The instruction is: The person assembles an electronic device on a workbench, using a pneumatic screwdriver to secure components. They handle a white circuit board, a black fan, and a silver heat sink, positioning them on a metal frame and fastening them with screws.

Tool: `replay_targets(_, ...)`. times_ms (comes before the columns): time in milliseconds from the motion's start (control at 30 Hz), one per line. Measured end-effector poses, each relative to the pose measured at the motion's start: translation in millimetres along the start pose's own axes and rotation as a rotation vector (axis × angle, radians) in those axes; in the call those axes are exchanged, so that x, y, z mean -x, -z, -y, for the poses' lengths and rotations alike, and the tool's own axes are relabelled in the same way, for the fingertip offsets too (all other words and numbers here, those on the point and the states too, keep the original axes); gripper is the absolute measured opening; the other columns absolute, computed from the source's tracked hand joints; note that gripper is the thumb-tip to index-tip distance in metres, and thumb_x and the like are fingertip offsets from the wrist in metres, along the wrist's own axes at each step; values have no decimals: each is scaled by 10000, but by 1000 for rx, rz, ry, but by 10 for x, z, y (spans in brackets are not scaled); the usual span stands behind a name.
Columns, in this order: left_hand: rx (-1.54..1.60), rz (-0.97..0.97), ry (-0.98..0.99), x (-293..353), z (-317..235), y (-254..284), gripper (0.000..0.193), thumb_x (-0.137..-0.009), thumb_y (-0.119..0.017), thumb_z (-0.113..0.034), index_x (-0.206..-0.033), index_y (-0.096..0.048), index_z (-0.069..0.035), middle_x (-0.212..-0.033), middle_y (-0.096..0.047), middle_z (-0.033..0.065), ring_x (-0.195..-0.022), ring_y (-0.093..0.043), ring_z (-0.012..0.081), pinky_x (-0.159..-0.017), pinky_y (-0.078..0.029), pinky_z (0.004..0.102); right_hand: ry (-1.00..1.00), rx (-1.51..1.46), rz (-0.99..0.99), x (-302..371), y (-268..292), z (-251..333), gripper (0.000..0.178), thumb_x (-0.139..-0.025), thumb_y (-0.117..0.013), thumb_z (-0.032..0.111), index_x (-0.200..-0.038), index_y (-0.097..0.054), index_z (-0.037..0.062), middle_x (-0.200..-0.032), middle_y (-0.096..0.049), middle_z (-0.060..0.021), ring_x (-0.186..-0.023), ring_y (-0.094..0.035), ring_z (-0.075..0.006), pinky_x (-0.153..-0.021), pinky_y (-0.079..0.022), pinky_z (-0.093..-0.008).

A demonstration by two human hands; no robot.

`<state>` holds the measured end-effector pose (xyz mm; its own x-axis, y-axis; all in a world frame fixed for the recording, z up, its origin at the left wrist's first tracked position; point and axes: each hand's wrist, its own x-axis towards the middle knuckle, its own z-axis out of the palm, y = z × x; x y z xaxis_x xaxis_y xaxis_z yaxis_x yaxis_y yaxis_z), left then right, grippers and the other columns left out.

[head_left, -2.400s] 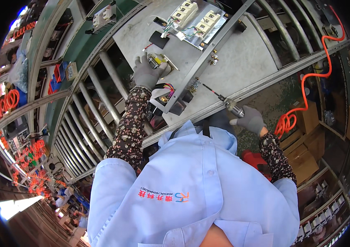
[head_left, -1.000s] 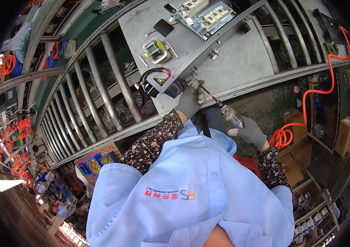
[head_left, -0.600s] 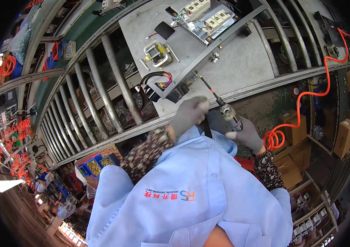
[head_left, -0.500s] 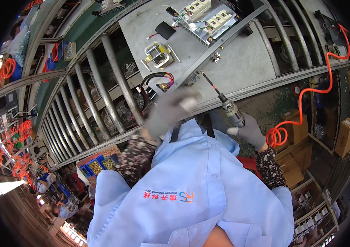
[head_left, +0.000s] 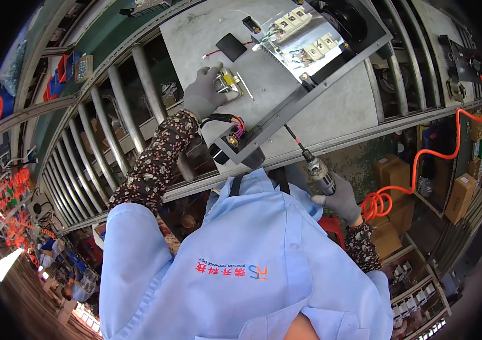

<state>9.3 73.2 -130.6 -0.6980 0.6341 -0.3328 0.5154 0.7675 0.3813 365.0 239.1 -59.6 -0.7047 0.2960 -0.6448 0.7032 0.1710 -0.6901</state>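
Observation:
My left hand (head_left: 201, 96), in a grey glove, reaches to the far left of the grey board (head_left: 332, 105). Its fingers close around a small transformer (head_left: 229, 83) with yellow tape and metal side plates, partly hidden by the glove. My gloved right hand (head_left: 342, 199) grips a power screwdriver (head_left: 320, 174) near the front edge. Its long bit points up and left, with the tip close to the grey metal frame (head_left: 297, 105). On the frame's far side sit a heat sink plate with cream terminal modules (head_left: 319, 47) and a black fan (head_left: 346, 21).
A bundle of coloured wires (head_left: 235, 122) sticks out at the frame's near left corner. A black square pad (head_left: 231, 47) with a red lead lies behind the transformer. Metal rollers (head_left: 119, 107) run along the left. An orange coiled hose (head_left: 422, 153) hangs at right, near cardboard boxes (head_left: 394, 173).
My left hand has gone from the front edge out to the transformer, which is now turned. The frame has shifted and now covers the loose screws. My right hand stays nearly in place with the screwdriver.

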Motion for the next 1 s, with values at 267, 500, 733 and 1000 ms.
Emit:
replay_targets(267,704,205,197,-106,-78,208,657,-678,-696,-466,-1157,-520,-53,-874,-597,99,-612,-604,158,-499,-489,258,-68,-76,9,83,-20,36,633,-532,-827,327,-994,-535,10,-815,-584,-46,-704,-506,-112,-634,-435,-278)
replay_targets(500,1215,572,206,10,-303,161,449,-825,-572,-346,-1137,-527,-27,-983,-577,53,-888,-542,105,-779,-427,225,-161,-25,52,158,-33,-67,595,-550,-818,213,-1027,-529,6,-860,-619,-104,-773,-594,-156,-694,-466,-304)
replay_targets(733,1219,699,194,30,-75,-263,479,-832,-564,-385,-1148,-517,-28,-979,-580,48,-901,-547,96,-780,-440,225,-185,-121,95,145,-25,21,643,-554,-813,201,-1084,-505,7,-916,-609,-91,-817,-580,-146,-734,-467,-281)
replay_targets(1000,1103,731,232,48,-171,-125,483,-837,-561,-383,-1159,-507,-27,-969,-580,52,-879,-547,95,-769,-442,226,-107,-71,77,122,-37,-59,618,-557,-811,238,-1050,-519,6,-889,-610,-88,-786,-587,-154,-711,-470,-284)
